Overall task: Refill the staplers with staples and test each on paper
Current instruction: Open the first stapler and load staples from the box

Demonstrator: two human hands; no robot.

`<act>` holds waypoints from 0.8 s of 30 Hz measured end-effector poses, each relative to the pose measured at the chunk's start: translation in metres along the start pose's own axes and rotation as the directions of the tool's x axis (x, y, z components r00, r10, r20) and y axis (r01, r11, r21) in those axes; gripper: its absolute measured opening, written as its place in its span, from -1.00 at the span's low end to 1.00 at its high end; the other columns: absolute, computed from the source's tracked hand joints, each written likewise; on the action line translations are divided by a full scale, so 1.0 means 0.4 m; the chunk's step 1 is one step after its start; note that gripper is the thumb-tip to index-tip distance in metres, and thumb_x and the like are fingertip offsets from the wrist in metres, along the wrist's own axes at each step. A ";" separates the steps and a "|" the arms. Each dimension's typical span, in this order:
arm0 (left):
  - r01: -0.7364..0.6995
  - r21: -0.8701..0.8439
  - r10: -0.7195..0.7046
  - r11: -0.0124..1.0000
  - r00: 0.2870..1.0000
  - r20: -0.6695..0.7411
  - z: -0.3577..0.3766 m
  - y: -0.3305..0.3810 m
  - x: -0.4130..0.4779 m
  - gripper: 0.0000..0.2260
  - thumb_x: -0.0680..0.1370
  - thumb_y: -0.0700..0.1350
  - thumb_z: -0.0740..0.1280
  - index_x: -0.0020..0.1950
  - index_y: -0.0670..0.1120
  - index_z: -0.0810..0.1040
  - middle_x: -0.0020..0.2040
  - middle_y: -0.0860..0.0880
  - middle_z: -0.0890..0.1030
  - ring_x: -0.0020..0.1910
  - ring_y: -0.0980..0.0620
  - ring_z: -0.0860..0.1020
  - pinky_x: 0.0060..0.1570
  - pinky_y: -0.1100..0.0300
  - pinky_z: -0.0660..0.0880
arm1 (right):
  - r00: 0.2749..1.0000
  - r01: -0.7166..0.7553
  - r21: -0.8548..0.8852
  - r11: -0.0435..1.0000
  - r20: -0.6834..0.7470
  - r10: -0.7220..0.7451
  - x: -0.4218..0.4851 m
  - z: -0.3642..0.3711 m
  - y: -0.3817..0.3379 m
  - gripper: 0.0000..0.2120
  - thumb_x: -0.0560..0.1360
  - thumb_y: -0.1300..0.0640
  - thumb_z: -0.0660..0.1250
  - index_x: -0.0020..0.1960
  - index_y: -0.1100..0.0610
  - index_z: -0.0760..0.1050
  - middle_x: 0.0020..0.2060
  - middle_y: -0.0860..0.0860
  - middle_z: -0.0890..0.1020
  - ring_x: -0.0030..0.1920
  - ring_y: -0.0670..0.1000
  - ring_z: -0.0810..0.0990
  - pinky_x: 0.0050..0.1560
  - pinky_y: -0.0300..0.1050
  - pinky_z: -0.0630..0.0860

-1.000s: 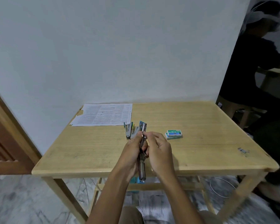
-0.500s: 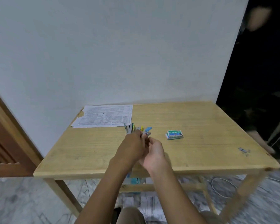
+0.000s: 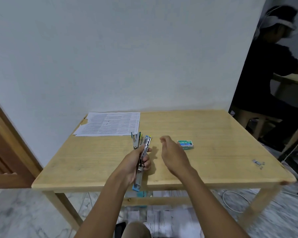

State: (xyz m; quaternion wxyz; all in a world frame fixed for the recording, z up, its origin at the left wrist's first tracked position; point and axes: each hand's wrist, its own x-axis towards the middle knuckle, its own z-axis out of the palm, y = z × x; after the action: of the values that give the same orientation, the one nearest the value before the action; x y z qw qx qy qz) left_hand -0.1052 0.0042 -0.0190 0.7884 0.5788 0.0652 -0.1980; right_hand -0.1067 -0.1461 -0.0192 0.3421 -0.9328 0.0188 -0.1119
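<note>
1. Held item: the left hand [image 3: 132, 162] grips 1 stapler [image 3: 138, 177], fingers [image 3: 147, 163] clenched round its middle. The stapler appears swung open. Its long axis runs from the near worktop [image 3: 213, 143] edge towards the wall, leaning slightly right, with the blue end nearest the person.
2. Free hand: the right hand [image 3: 172, 155] grasps nothing and hangs above the worktop with its fingers loosely curled.
3. Governing relation: the box of staples [image 3: 185, 144] lies flat just to the right of the right hand, near but apart. The right hand sits between the stapler and the box, so it is the nearer one. The left is occupied.
4. Container: the box's long side runs across the worktop. Whether it is open cannot be told, and its contents are not visible.
5. Other staplers [image 3: 136, 140] lie bunched just beyond the held stapler's far tip, beside the near right corner of the printed paper [image 3: 110, 124].
6. A few loose staples [image 3: 258, 163] lie near the right edge, well apart from both hands.
7. Judgement: refilling is in hand and testing is not yet reached. The next move likely calls for the right hand to reach the box while the left keeps the channel steady.
</note>
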 end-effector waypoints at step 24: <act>-0.153 0.982 0.549 0.106 0.833 0.070 0.029 -0.070 0.062 -0.66 0.70 -0.05 0.06 0.01 -0.16 0.57 -0.05 -0.13 0.51 -0.01 -0.13 0.48 -0.11 0.07 0.39 | 0.997 -0.037 -0.202 0.979 0.053 0.049 0.074 -0.126 0.196 -0.66 0.60 -0.06 0.25 0.36 -0.05 0.47 0.27 -0.11 0.55 0.28 -0.05 0.47 0.54 0.18 -0.13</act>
State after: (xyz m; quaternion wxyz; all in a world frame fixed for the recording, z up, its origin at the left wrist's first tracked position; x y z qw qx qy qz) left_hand -0.0948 -0.0196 -0.0486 0.2495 0.9592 -0.0907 0.0976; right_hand -0.0859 -0.2416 -0.0264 0.2487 -0.9648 0.0402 -0.0749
